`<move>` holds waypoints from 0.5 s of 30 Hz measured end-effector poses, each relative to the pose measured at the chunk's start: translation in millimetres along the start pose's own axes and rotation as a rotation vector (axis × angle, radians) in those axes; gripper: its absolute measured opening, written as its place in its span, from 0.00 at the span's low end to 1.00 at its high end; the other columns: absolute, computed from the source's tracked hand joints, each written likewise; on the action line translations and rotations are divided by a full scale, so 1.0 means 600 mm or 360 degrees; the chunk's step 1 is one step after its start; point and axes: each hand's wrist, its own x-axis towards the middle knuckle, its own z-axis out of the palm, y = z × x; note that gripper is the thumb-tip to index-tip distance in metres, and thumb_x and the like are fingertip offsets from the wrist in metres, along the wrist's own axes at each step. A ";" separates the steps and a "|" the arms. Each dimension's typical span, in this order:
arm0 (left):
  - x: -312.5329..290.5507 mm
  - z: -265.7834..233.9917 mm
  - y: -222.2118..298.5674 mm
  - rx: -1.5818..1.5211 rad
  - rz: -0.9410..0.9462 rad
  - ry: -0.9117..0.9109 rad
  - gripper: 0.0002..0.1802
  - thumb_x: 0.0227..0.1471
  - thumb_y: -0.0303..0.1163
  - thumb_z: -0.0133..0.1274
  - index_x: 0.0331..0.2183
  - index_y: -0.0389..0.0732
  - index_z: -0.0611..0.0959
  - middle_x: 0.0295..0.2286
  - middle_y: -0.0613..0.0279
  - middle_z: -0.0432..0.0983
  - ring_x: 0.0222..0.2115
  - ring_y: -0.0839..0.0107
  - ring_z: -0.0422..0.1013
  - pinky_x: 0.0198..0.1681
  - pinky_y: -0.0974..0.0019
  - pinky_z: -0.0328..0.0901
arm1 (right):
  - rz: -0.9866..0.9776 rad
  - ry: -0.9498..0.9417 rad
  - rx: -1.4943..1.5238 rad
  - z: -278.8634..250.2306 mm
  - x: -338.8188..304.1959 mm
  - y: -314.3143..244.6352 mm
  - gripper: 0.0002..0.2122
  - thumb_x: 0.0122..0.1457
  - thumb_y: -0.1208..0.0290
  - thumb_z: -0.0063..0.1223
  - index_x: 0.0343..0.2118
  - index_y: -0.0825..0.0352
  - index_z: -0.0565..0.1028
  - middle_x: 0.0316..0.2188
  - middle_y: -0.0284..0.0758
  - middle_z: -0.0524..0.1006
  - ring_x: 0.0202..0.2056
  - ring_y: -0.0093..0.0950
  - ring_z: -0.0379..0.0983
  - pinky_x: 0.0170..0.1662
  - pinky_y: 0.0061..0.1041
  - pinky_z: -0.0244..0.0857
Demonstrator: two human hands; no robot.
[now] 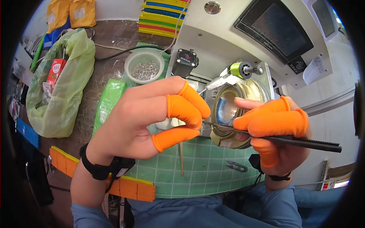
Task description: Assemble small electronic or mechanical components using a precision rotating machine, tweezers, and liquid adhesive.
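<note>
My left hand (148, 117) has orange finger cots on its fingers and is closed in a pinch. A thin, wire-like strand (207, 128) shows at its fingertips; its exact kind is too small to tell. My right hand (275, 127), also in orange cots, grips a pair of black tweezers (300, 143) whose tips point left and meet the strand. Just behind the tweezers stands a round, thick-rimmed holder (229, 108) with a blue patch inside. Both hands are above a green gridded mat (197, 163).
A machine with a dark screen (272, 28) stands behind, carrying a lime-green spool (240, 70) and a black motor (185, 62). A bowl of small metal parts (144, 68), a green packet (110, 99) and a plastic bag (72, 102) lie left. Small snips (236, 166) rest on the mat.
</note>
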 end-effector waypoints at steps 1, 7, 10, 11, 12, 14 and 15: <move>-0.001 0.000 -0.001 -0.0001 -0.0004 0.0001 0.10 0.43 0.22 0.68 0.29 0.41 0.83 0.36 0.56 0.84 0.33 0.64 0.77 0.51 0.54 0.73 | 0.0033 -0.0043 -0.0050 0.001 0.001 -0.002 0.20 0.54 0.72 0.73 0.42 0.80 0.75 0.43 0.65 0.77 0.41 0.52 0.82 0.35 0.36 0.82; 0.001 0.001 -0.002 0.0009 0.0012 0.0006 0.10 0.43 0.22 0.68 0.29 0.40 0.83 0.35 0.57 0.84 0.33 0.63 0.77 0.50 0.53 0.73 | 0.0158 -0.0029 -0.0032 0.004 -0.004 -0.009 0.20 0.53 0.72 0.73 0.42 0.80 0.75 0.43 0.68 0.76 0.40 0.51 0.83 0.35 0.36 0.82; 0.000 0.001 -0.003 0.0029 0.0023 0.0015 0.10 0.43 0.22 0.68 0.29 0.40 0.83 0.35 0.56 0.84 0.33 0.63 0.77 0.50 0.54 0.73 | 0.0160 -0.0020 0.0049 0.007 -0.002 -0.008 0.19 0.53 0.73 0.73 0.40 0.80 0.76 0.42 0.65 0.77 0.41 0.53 0.82 0.36 0.37 0.82; 0.001 0.001 -0.003 0.0021 0.0031 0.0018 0.10 0.43 0.22 0.68 0.29 0.40 0.83 0.34 0.56 0.84 0.33 0.63 0.77 0.50 0.54 0.73 | 0.0162 -0.0020 0.0049 0.007 -0.001 -0.008 0.19 0.53 0.73 0.73 0.40 0.80 0.76 0.42 0.65 0.77 0.41 0.53 0.82 0.36 0.37 0.82; 0.001 0.002 -0.004 0.0014 0.0038 0.0021 0.10 0.43 0.22 0.68 0.29 0.40 0.82 0.34 0.55 0.84 0.33 0.63 0.77 0.50 0.54 0.73 | 0.0142 -0.0029 0.0005 0.006 0.001 -0.008 0.18 0.52 0.73 0.73 0.40 0.80 0.76 0.41 0.64 0.77 0.41 0.54 0.82 0.37 0.38 0.82; 0.001 0.001 -0.004 0.0014 0.0042 0.0018 0.10 0.43 0.23 0.69 0.29 0.40 0.83 0.34 0.55 0.84 0.33 0.63 0.77 0.49 0.54 0.73 | 0.0099 -0.0049 -0.0080 0.005 0.004 -0.010 0.17 0.51 0.74 0.73 0.38 0.79 0.77 0.40 0.62 0.78 0.42 0.56 0.81 0.39 0.41 0.82; 0.001 0.000 -0.004 0.0015 0.0048 0.0016 0.10 0.43 0.23 0.69 0.29 0.40 0.83 0.34 0.54 0.84 0.33 0.63 0.77 0.49 0.55 0.73 | 0.0078 -0.0058 -0.0123 0.005 0.005 -0.010 0.17 0.51 0.75 0.74 0.37 0.79 0.77 0.39 0.61 0.78 0.42 0.57 0.81 0.40 0.43 0.82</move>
